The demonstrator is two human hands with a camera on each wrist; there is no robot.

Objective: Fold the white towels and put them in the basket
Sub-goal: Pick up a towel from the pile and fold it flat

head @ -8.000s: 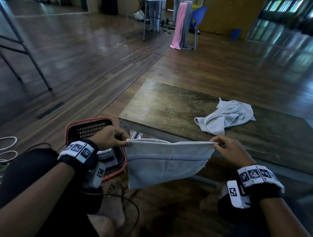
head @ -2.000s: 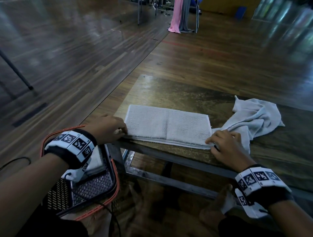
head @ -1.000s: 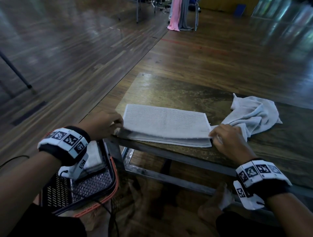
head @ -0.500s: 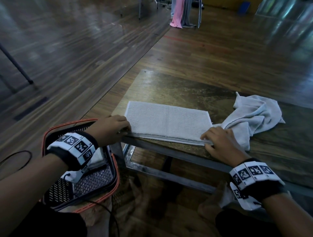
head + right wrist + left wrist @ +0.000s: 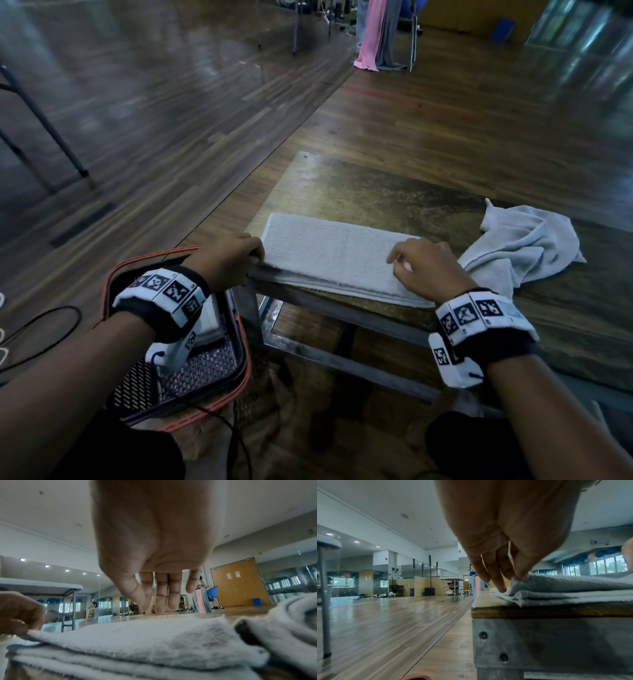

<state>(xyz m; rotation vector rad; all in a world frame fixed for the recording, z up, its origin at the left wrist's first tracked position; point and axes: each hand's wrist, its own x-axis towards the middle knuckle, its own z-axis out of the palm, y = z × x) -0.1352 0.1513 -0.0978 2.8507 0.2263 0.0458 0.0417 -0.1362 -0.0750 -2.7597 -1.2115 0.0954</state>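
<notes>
A white towel (image 5: 335, 253), folded into a long strip of several layers, lies along the near edge of the low wooden table (image 5: 359, 192). My left hand (image 5: 253, 255) pinches the towel's (image 5: 565, 586) left end, thumb on the top layer (image 5: 511, 582). My right hand (image 5: 397, 260) hovers just over the strip's (image 5: 137, 642) right half, fingers straight and apart from the cloth (image 5: 159, 607). A second white towel (image 5: 524, 246) lies crumpled to the right. The black basket with an orange rim (image 5: 245, 363) stands on the floor at the left, holding a folded white towel (image 5: 210, 318).
The table has a metal frame (image 5: 342, 315) and legs below its near edge. Black cables (image 5: 41, 329) lie on the wooden floor to the left. Folding-table legs (image 5: 44, 123) stand far left; pink and grey cloths (image 5: 376, 34) hang on a chair far back.
My right hand has let go of the towel's right near corner and moved left over the strip. The left hand stays on the left end.
</notes>
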